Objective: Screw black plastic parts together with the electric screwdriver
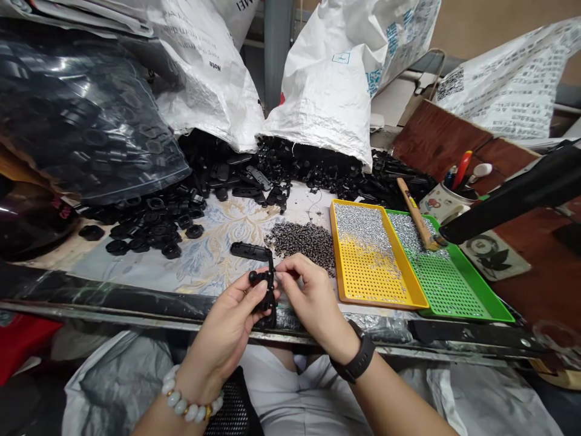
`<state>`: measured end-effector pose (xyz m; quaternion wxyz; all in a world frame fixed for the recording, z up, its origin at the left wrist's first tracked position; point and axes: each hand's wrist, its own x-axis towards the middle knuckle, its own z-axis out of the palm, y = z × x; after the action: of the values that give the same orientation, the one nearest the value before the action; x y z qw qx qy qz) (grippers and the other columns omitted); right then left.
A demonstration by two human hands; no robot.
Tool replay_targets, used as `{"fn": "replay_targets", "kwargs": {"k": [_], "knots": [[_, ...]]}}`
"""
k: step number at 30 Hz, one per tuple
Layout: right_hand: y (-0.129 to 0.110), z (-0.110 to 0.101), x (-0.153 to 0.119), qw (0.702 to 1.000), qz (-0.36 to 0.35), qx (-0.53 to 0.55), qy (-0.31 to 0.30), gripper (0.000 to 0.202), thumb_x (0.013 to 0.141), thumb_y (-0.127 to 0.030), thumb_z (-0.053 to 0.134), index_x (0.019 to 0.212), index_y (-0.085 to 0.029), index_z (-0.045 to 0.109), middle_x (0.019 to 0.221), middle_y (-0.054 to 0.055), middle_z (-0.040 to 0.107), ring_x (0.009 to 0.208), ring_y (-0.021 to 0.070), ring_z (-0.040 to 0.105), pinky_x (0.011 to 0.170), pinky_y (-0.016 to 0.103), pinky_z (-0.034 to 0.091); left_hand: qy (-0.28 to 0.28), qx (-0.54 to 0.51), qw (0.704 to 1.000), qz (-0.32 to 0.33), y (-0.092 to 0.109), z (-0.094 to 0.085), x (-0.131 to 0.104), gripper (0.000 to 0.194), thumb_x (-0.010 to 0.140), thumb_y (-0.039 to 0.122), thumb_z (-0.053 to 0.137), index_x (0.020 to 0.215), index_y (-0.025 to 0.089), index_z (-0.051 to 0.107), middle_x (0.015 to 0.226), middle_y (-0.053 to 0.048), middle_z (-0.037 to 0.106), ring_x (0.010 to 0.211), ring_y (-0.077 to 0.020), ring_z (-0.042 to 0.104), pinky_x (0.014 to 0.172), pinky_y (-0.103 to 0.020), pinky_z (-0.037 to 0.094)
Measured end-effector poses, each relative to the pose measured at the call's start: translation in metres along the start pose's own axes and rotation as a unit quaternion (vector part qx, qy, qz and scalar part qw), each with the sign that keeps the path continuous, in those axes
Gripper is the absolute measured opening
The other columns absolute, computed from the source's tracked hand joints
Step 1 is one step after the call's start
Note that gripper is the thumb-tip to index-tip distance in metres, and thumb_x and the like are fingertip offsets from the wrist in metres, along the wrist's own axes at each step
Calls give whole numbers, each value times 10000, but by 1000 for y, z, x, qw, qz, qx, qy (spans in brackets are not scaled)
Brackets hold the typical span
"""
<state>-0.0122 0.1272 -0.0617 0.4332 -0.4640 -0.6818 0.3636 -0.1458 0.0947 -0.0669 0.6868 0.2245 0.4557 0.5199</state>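
Observation:
Near the table's front edge, my left hand is wrapped round a black plastic assembly, which has a round knob and a long upright part. My right hand is pinched against the assembly's right side; whatever its fingertips hold is too small to name. Just behind the assembly lies a flat, elongated black plastic part. A pile of small dark metal pieces, like screws, spreads out beyond my right hand.
To the right stand a yellow tray and a green tray, both with small silvery pieces. A hammer rests over the green one. Black ring-shaped parts are heaped left; white sacks spill black parts at the back.

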Motion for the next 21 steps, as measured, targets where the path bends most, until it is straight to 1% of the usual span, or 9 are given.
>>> {"fn": "replay_targets", "kwargs": {"k": [2, 5, 7, 10, 14, 16, 19, 21], "knots": [[3, 1, 0, 996, 54, 76, -10, 82, 784, -148, 531, 737, -176, 592, 729, 0, 590, 685, 106, 546, 656, 230, 433, -2, -6, 1000, -8, 1, -1, -1, 174, 727, 261, 716, 885, 190, 706, 776, -27, 692, 713, -110, 601, 598, -165, 487], [5, 1, 1, 965, 140, 220, -36, 31, 747, -199, 593, 729, -174, 595, 677, -20, 601, 633, 94, 560, 636, 226, 456, -7, -13, 1000, -23, 3, -2, -2, 204, 711, 249, 730, 906, 193, 708, 776, -30, 698, 683, -110, 604, 591, -169, 488], [4, 0, 2, 949, 162, 266, -41, 48, 727, -214, 614, 729, -172, 592, 651, -31, 599, 605, 84, 562, 622, 217, 463, -16, -12, 999, -29, 4, -3, -3, 221, 718, 241, 724, 933, 197, 705, 792, -34, 702, 699, -118, 615, 590, -171, 488], [1, 0, 1, 954, 155, 255, -41, 37, 728, -201, 602, 726, -174, 576, 644, -37, 585, 586, 75, 553, 595, 206, 463, -24, -10, 999, -27, 3, -5, -3, 208, 731, 232, 711, 936, 197, 704, 807, -38, 704, 715, -126, 623, 596, -173, 488], [0, 5, -1, 964, 141, 223, -40, 29, 742, -175, 562, 730, -187, 538, 622, -50, 549, 548, 70, 527, 547, 198, 443, -27, -15, 999, -22, 1, -6, -2, 194, 733, 211, 709, 926, 197, 704, 818, -36, 707, 691, -112, 614, 600, -172, 489], [2, 6, -2, 966, 136, 215, -40, 25, 748, -169, 550, 744, -189, 535, 625, -51, 547, 551, 73, 527, 550, 202, 444, -27, -16, 999, -21, 1, -4, -2, 188, 733, 213, 709, 919, 193, 706, 815, -38, 708, 682, -108, 612, 601, -170, 491], [2, -2, 1, 982, 102, 155, -35, 37, 769, -163, 545, 763, -187, 572, 700, -23, 590, 648, 94, 563, 630, 232, 472, -25, -6, 999, -25, 2, 0, -2, 188, 716, 235, 726, 896, 182, 711, 798, -43, 710, 690, -120, 628, 608, -176, 497], [-1, -13, 3, 995, 49, 83, 2, 86, 797, -150, 532, 796, -188, 609, 786, 4, 618, 753, 114, 585, 711, 259, 480, -26, 6, 999, -32, 3, 2, -1, 189, 703, 251, 736, 873, 171, 713, 775, -46, 710, 694, -132, 639, 627, -188, 506]]}}
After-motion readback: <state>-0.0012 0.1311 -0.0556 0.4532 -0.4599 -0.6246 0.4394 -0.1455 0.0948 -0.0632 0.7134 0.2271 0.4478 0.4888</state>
